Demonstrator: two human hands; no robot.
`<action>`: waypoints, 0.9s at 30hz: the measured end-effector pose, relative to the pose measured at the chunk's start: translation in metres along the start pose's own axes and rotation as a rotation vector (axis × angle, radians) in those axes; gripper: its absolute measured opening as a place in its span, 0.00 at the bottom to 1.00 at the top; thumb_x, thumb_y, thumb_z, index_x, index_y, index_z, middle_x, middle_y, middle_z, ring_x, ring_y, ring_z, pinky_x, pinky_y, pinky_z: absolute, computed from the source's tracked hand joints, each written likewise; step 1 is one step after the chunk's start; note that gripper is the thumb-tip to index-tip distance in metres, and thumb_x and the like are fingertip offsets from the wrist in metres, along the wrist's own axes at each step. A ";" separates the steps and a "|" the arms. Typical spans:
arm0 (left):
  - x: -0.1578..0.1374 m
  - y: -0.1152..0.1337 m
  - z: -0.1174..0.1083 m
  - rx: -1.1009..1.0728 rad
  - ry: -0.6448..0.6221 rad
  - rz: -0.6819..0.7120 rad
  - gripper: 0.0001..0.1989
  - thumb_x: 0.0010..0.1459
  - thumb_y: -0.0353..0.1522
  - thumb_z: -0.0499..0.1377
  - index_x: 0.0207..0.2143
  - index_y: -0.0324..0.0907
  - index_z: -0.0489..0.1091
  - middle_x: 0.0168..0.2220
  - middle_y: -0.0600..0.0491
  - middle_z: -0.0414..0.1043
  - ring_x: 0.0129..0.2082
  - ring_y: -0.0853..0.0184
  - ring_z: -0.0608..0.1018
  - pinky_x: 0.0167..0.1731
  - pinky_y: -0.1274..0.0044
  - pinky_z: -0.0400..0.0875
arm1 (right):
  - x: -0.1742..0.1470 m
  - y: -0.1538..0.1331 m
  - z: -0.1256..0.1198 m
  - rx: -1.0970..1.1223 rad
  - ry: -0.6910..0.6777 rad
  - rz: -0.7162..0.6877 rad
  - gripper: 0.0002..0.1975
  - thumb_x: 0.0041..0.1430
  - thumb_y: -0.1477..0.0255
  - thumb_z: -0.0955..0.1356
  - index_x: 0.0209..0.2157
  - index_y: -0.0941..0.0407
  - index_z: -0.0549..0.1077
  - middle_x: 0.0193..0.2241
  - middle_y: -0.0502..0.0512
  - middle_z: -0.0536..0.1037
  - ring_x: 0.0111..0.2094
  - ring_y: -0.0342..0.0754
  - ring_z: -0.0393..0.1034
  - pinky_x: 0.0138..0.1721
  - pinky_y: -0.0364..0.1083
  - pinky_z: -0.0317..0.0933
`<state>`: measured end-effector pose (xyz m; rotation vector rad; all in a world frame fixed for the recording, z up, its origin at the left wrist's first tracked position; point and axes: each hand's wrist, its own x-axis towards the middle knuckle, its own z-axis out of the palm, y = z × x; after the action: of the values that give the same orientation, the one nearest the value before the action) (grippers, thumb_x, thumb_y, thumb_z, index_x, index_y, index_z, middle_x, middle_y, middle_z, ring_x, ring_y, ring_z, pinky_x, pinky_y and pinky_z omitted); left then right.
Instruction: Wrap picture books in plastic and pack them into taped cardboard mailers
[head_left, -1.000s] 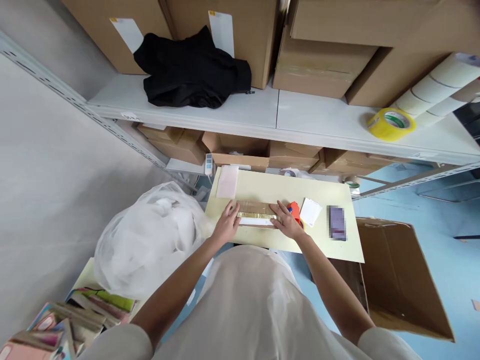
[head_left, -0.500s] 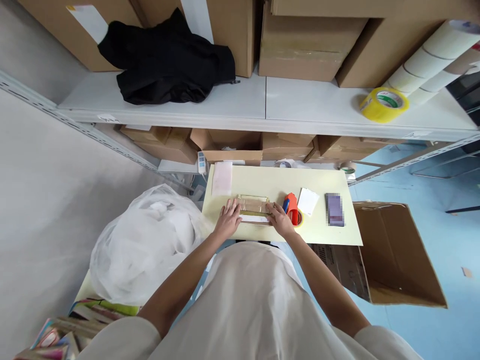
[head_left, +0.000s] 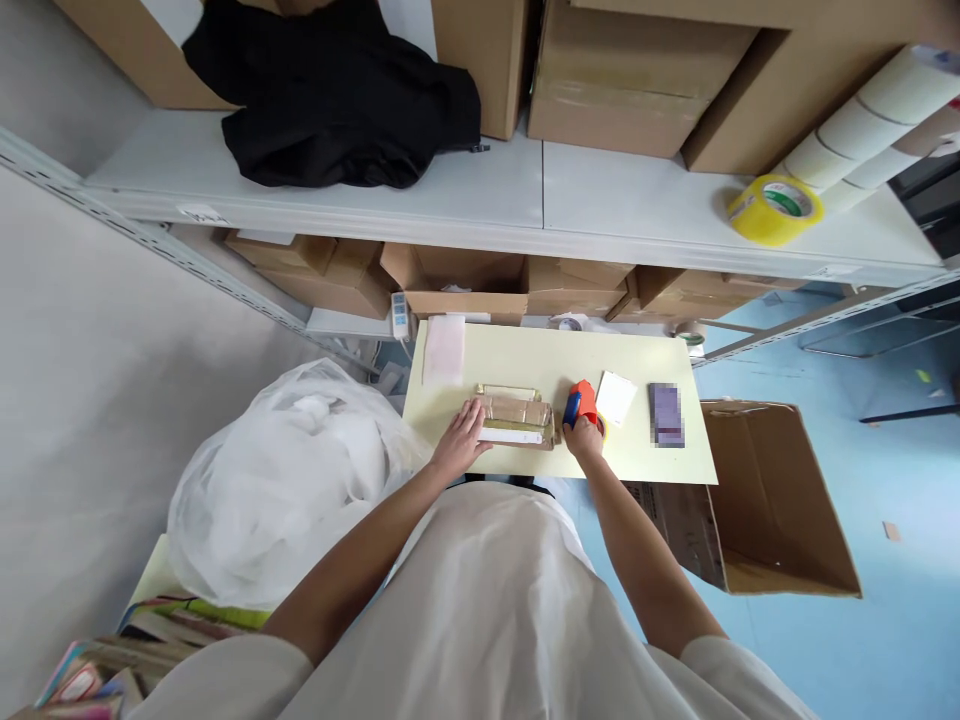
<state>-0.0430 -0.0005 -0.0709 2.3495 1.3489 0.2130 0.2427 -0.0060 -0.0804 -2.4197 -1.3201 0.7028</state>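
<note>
A small brown cardboard parcel (head_left: 519, 418) with tape and a white label lies on the pale yellow table (head_left: 637, 462). My left hand (head_left: 463, 443) rests flat on the parcel's left end, fingers spread. My right hand (head_left: 583, 436) is closed around the orange and blue tape dispenser (head_left: 580, 401), which stands just right of the parcel. The right hand no longer touches the parcel.
A white card (head_left: 615, 398) and a purple blurred item (head_left: 666, 414) lie right of the dispenser, a pink sheet (head_left: 444, 350) at the table's far left. An open carton (head_left: 772, 500) stands on the blue floor at right, a white plastic bag (head_left: 292, 480) at left. A yellow tape roll (head_left: 772, 207) sits on the shelf.
My right hand left the parcel's right end and took hold of the tape dispenser. My left hand stayed on the parcel's left end. The view shifted slightly.
</note>
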 end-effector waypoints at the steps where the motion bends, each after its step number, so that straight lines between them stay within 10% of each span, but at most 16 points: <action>1: -0.001 0.000 0.000 0.003 0.000 -0.001 0.32 0.60 0.40 0.53 0.63 0.37 0.49 0.65 0.37 0.47 0.66 0.52 0.48 0.59 0.60 0.54 | -0.001 -0.001 -0.005 0.009 0.022 -0.007 0.08 0.48 0.67 0.66 0.28 0.57 0.70 0.24 0.62 0.73 0.31 0.56 0.70 0.33 0.52 0.62; 8: -0.004 -0.002 -0.003 -0.033 0.005 0.014 0.31 0.59 0.39 0.54 0.62 0.39 0.51 0.65 0.40 0.47 0.66 0.52 0.49 0.60 0.60 0.51 | -0.019 -0.019 -0.073 0.428 0.137 -0.205 0.15 0.54 0.60 0.58 0.21 0.53 0.61 0.15 0.47 0.61 0.20 0.44 0.55 0.21 0.44 0.51; 18: -0.006 0.005 -0.025 -0.199 0.064 -0.022 0.25 0.57 0.37 0.56 0.56 0.40 0.60 0.64 0.41 0.51 0.65 0.51 0.49 0.60 0.54 0.44 | -0.020 -0.072 -0.061 0.464 -0.351 -0.267 0.27 0.52 0.48 0.61 0.15 0.54 0.54 0.13 0.44 0.53 0.17 0.39 0.46 0.19 0.42 0.43; 23: 0.014 0.024 -0.042 -0.849 0.210 -0.223 0.22 0.57 0.43 0.54 0.51 0.41 0.67 0.56 0.42 0.66 0.58 0.56 0.66 0.55 0.62 0.60 | -0.016 -0.065 -0.062 0.469 -0.385 -0.302 0.26 0.53 0.49 0.61 0.15 0.54 0.53 0.13 0.44 0.51 0.16 0.38 0.45 0.19 0.42 0.41; 27: 0.037 0.036 -0.052 -1.455 -0.081 -0.481 0.24 0.51 0.49 0.59 0.42 0.40 0.72 0.40 0.47 0.76 0.40 0.60 0.78 0.42 0.68 0.69 | -0.015 -0.066 -0.062 0.457 -0.414 -0.308 0.26 0.52 0.49 0.62 0.15 0.54 0.53 0.13 0.44 0.51 0.17 0.38 0.45 0.18 0.42 0.41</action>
<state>-0.0127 0.0299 -0.0111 0.8045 1.0415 0.6524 0.2239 0.0149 0.0072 -1.7224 -1.4390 1.2955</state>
